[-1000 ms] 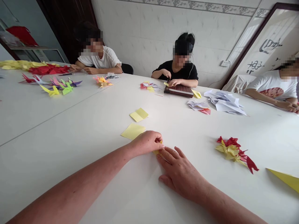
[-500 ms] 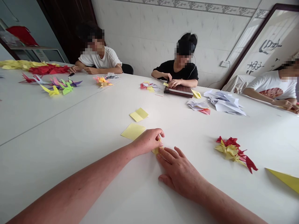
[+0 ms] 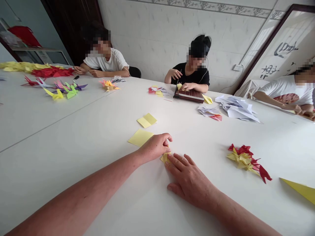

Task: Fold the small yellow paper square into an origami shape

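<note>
A small folded yellow paper (image 3: pixel 164 158) lies on the white table, partly hidden under my fingers. My left hand (image 3: pixel 155 146) pinches its far part between thumb and curled fingers. Flat on the table, with fingers stretched out, my right hand (image 3: pixel 188 177) presses its fingertips on the paper's right side. Just beyond my left hand is a flat yellow sheet (image 3: pixel 139 137), partly covered by that hand. Farther off sits another yellow sheet (image 3: pixel 147 120) with a crease across its middle.
Red and yellow folded paper cranes (image 3: pixel 246 159) lie to the right, near a large yellow paper (image 3: pixel 299 190). Across the table a person works at a paper cutter (image 3: pixel 189 96), beside white paper scraps (image 3: pixel 237 108). Colourful cranes (image 3: pixel 57 91) lie far left. Two other people sit around.
My hands stay nearly in place, and a bit more of the folded yellow paper shows between them. Across the table, the person at the cutter has raised one hand with the cutter's arm.
</note>
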Available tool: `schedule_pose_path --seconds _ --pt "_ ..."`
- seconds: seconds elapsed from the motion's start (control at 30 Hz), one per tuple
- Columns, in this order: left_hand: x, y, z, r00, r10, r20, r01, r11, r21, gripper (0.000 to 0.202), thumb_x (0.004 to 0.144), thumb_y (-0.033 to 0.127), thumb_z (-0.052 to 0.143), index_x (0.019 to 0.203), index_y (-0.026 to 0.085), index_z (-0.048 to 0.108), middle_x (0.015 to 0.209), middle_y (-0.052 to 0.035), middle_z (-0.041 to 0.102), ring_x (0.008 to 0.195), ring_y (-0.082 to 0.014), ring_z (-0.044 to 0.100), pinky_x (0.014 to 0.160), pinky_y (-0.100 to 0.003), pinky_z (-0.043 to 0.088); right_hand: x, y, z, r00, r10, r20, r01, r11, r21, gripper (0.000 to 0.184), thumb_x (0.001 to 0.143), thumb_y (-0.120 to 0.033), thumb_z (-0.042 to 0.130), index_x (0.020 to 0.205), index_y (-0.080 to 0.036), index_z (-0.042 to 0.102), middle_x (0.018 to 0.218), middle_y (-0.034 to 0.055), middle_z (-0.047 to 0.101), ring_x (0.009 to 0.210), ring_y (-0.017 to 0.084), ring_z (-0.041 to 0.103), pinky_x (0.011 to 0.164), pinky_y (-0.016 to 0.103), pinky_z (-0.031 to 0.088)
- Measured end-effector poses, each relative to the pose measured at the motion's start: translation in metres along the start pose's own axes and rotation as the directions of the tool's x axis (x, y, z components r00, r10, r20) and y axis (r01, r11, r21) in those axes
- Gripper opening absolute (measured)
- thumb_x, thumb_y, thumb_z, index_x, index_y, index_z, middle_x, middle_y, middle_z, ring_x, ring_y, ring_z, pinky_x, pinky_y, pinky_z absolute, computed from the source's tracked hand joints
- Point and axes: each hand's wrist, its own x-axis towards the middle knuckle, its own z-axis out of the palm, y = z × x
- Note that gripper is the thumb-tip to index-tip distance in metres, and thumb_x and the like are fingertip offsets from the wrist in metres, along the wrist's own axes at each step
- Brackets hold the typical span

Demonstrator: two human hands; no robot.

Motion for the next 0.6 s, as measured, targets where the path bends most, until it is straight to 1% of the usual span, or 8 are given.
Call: schedule_pose_path --seconds 0.17,0.27,0.37,0.47,0.6 --pt "-0.001 -0.001 0.004 1.0 0.01 -0.023 -0.009 0.999 0.043 0.028 0.077 0.025 0.056 0.105 0.025 0.059 0.077 0.0038 0.063 0.073 -0.0152 0.061 0.064 -0.025 0.046 0.002 0.0 -0.002 1.0 -0.004 -0.029 0.005 0.998 0.058 0.04 0.09 -0.033 0.054 0.127 -0.018 0.052 0.138 0.0104 0.051 0.123 0.028 0.045 0.103 0.045 0.035" --pt "-0.001 -0.002 0.005 0.999 0.022 -0.042 -0.019 0.997 0.081 0.031 0.077 0.023 0.056 0.107 0.025 0.059 0.077 0.0031 0.062 0.072 -0.0153 0.06 0.065 -0.026 0.045 0.002 0.001 -0.002 0.999 -0.016 -0.046 0.019 0.997 0.071 0.04 0.09 -0.035 0.055 0.127 -0.019 0.051 0.135 0.0103 0.053 0.12 0.028 0.046 0.102 0.046 0.035" --pt "-0.002 -0.003 0.003 0.998 0.044 -0.043 -0.039 0.993 0.11 0.029 0.076 0.022 0.058 0.105 0.025 0.061 0.078 0.0026 0.063 0.073 -0.0156 0.06 0.066 -0.026 0.045 0.004 0.002 -0.003 0.998 -0.024 -0.054 0.028 0.997 0.071 0.037 0.091 -0.038 0.055 0.122 -0.019 0.054 0.133 0.0106 0.054 0.117 0.028 0.047 0.1 0.045 0.037" --pt "-0.003 -0.004 0.003 0.997 0.067 -0.047 -0.06 0.989 0.135 0.028 0.078 0.021 0.057 0.105 0.025 0.061 0.078 0.003 0.063 0.075 -0.0158 0.061 0.066 -0.026 0.045 0.007 0.003 -0.004 0.998 -0.042 -0.05 0.045 0.998 0.054 0.037 0.091 -0.044 0.055 0.118 -0.019 0.055 0.128 0.0105 0.056 0.114 0.027 0.049 0.097 0.044 0.038" --pt "-0.003 -0.004 0.005 0.991 0.098 -0.087 -0.08 0.978 0.191 0.036 0.079 0.016 0.055 0.114 0.025 0.06 0.082 0.0013 0.063 0.084 -0.0182 0.061 0.073 -0.029 0.046 0.011 0.005 -0.002 0.995 -0.073 -0.063 0.076 0.997 0.032 0.047 0.088 -0.057 0.056 0.115 -0.019 0.057 0.121 0.0116 0.058 0.109 0.027 0.05 0.098 0.046 0.037"
